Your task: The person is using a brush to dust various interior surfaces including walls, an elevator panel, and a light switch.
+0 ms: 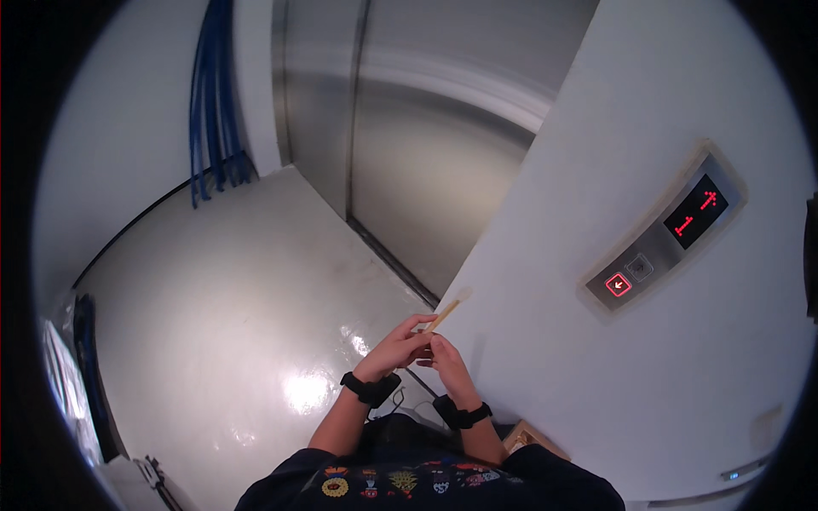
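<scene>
In front of my chest, my left hand (399,347) and my right hand (451,368) meet with their fingers closed round the lower part of a thin yellowish stick (444,315). The stick slants up to the right, and its far end carries a pale, see-through tip or wrapping whose kind I cannot make out. The stick's lower end is hidden by the fingers. Each wrist wears a black band, the left one (370,389) and the right one (461,415).
Ahead are metal lift doors (434,170). On the white wall (545,341) to the right sits a call panel (665,230) with a red display and a lit lower button. Blue strips (219,111) hang at the far left above a glossy floor (213,289). A wooden box (550,440) stands low at right.
</scene>
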`<state>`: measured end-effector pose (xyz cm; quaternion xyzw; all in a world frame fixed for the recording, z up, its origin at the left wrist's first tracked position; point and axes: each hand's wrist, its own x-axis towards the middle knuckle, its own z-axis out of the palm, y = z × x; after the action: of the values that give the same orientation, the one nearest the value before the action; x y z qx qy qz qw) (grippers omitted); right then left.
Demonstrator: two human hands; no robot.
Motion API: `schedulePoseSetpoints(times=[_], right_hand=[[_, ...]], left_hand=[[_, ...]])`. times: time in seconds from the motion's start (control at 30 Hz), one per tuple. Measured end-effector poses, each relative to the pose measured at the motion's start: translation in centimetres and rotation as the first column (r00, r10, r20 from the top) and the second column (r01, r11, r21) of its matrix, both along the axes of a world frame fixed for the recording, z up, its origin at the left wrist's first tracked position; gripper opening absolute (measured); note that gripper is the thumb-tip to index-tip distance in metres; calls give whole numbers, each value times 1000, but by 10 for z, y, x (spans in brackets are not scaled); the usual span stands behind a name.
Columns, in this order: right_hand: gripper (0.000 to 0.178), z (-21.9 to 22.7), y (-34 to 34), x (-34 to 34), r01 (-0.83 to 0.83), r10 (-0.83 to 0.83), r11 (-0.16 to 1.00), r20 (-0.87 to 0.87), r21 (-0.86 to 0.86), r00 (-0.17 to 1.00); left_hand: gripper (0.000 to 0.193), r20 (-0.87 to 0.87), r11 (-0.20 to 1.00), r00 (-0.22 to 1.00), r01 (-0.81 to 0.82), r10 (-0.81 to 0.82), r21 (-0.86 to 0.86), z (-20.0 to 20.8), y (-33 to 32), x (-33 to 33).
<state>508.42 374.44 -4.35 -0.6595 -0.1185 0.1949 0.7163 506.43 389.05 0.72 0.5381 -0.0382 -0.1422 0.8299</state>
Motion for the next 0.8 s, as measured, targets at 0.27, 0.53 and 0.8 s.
schedulePoseSetpoints(times=[0.27, 0.53, 0.8], right_hand=[[40, 21, 16, 59, 258, -259, 966, -22, -18, 966], [33, 28, 126, 127, -11, 4, 992, -50, -129, 999], [27, 73, 334, 151, -461, 461, 888, -13, 6, 887]], left_hand=[[38, -46, 974, 978, 206, -202, 96, -6, 21, 108], [39, -119, 987, 980, -156, 160, 42, -14, 153, 130], [34, -178, 710, 722, -691, 669, -135, 36, 325, 107]])
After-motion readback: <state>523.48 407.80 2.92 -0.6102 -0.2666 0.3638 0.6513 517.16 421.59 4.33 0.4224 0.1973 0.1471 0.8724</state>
